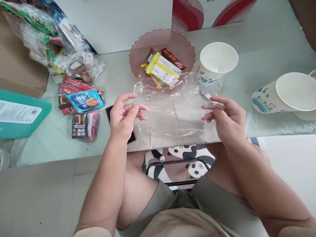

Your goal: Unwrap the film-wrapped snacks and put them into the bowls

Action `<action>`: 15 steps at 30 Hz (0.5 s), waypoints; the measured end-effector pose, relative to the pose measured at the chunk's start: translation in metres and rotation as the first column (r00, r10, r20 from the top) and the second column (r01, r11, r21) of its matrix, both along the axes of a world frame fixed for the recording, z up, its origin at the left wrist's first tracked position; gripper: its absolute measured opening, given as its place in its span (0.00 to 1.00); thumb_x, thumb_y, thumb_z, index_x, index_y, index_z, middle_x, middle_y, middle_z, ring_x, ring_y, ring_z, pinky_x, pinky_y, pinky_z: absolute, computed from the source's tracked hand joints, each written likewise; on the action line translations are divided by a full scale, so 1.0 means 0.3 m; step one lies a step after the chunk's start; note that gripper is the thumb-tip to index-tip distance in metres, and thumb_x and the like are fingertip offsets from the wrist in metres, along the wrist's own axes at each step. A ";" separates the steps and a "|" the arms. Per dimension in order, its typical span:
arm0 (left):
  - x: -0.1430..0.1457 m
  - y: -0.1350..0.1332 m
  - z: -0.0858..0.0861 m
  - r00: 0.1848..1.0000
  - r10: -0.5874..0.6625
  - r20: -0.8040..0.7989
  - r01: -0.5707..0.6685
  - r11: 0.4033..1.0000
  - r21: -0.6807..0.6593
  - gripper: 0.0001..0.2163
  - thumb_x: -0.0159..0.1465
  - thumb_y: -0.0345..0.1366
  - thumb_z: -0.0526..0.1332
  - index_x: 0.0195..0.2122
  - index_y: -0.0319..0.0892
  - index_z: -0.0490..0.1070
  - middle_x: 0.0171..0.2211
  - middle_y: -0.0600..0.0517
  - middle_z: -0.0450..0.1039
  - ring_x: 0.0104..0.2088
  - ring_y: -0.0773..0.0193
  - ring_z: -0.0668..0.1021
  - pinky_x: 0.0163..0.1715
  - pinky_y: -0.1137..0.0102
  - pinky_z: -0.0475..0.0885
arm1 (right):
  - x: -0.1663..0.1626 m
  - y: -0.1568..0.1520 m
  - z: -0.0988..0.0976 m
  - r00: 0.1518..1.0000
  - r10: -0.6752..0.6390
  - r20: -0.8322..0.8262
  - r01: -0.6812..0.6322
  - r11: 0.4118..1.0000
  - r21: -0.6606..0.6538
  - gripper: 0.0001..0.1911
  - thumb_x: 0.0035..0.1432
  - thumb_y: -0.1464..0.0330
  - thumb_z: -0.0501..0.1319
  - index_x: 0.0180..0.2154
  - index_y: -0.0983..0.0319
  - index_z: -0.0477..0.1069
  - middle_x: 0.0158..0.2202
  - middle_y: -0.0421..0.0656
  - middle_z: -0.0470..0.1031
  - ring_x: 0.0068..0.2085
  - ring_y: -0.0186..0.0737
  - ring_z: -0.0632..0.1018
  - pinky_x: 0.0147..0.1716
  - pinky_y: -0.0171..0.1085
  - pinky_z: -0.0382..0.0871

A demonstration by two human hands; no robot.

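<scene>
A sheet of clear plastic film (172, 115) lies stretched over the near part of a pale grey-green desk (259, 42). Its near portion rests flat by the desk's front edge. Its crinkled far edge rises against the near rim of a pink ribbed bowl (138, 52). The film's long axis runs left to right, parallel to the desk's front edge, and the sheet spans the gap between the two hands. The left hand (124, 117) pinches the film's left edge between thumb and curled fingers, with the forefinger lifted. The right hand (225, 118) pinches the right edge in the same way. The bowl holds wrapped snacks, a yellow-and-white packet (163, 69) on top. Just right of it stands an upright paper cup (216, 62), with the film's far right corner touching its base. A second paper cup (283, 93) lies tipped on its side further right. A dark phone (108, 113) shows partly under the left hand. Left of it lie a blue snack packet (85, 100), a cocoa packet (84, 126) and a heap of clear snack bags (61, 42). A teal container (22, 115) and a cardboard box (17, 62) sit at the far left. A white box (116, 19) and a red-and-white box (209, 10) stand along the back. Below the desk edge are a panda-print stool (182, 161) between the person's knees and a light floor (49, 191).
</scene>
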State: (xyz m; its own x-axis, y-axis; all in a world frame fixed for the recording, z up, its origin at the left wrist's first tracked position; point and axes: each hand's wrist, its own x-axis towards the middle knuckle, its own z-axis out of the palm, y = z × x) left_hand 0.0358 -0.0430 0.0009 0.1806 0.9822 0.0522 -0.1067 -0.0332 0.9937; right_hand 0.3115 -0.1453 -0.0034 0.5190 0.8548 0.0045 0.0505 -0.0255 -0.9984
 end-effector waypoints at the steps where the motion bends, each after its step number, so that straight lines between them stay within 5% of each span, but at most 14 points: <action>1: -0.004 -0.001 -0.003 1.000 0.022 -0.017 -0.022 0.999 0.035 0.10 0.60 0.38 0.70 0.43 0.46 0.76 0.28 0.53 0.83 0.19 0.68 0.78 0.23 0.72 0.75 | 0.001 0.001 0.000 1.000 -0.011 0.022 0.010 1.000 0.008 0.09 0.55 0.71 0.65 0.39 0.58 0.79 0.33 0.40 0.83 0.22 0.33 0.79 0.23 0.33 0.71; 5: -0.023 -0.007 -0.006 0.990 0.082 -0.111 -0.058 0.976 0.210 0.06 0.57 0.31 0.69 0.36 0.44 0.80 0.28 0.53 0.82 0.27 0.66 0.82 0.30 0.71 0.79 | 0.019 -0.002 -0.007 0.997 -0.044 0.066 0.042 0.998 0.043 0.08 0.53 0.73 0.62 0.31 0.58 0.79 0.31 0.39 0.81 0.24 0.33 0.79 0.23 0.34 0.71; 9: -0.033 -0.014 -0.007 0.957 0.128 -0.260 -0.046 0.952 0.302 0.15 0.53 0.25 0.72 0.41 0.46 0.82 0.31 0.54 0.82 0.32 0.65 0.83 0.36 0.70 0.79 | 0.049 -0.009 -0.020 0.997 0.010 0.081 -0.023 0.988 0.154 0.16 0.50 0.74 0.64 0.41 0.55 0.81 0.35 0.40 0.79 0.30 0.35 0.79 0.33 0.39 0.76; 12: -0.039 -0.009 -0.017 0.920 0.236 -0.313 -0.109 0.921 0.374 0.13 0.56 0.27 0.72 0.42 0.48 0.82 0.32 0.54 0.80 0.33 0.64 0.81 0.40 0.68 0.78 | 0.060 -0.011 -0.028 0.965 0.066 0.254 -0.106 0.984 0.147 0.24 0.47 0.73 0.70 0.48 0.54 0.79 0.36 0.39 0.75 0.35 0.38 0.76 0.41 0.44 0.76; 15: -0.047 0.001 -0.022 0.882 0.331 -0.335 -0.151 0.872 0.465 0.06 0.57 0.32 0.74 0.35 0.49 0.83 0.32 0.53 0.75 0.32 0.64 0.76 0.38 0.66 0.76 | 0.056 -0.010 -0.030 0.862 0.035 0.506 -0.088 0.993 0.082 0.18 0.49 0.72 0.70 0.43 0.53 0.80 0.32 0.39 0.70 0.35 0.40 0.73 0.42 0.46 0.75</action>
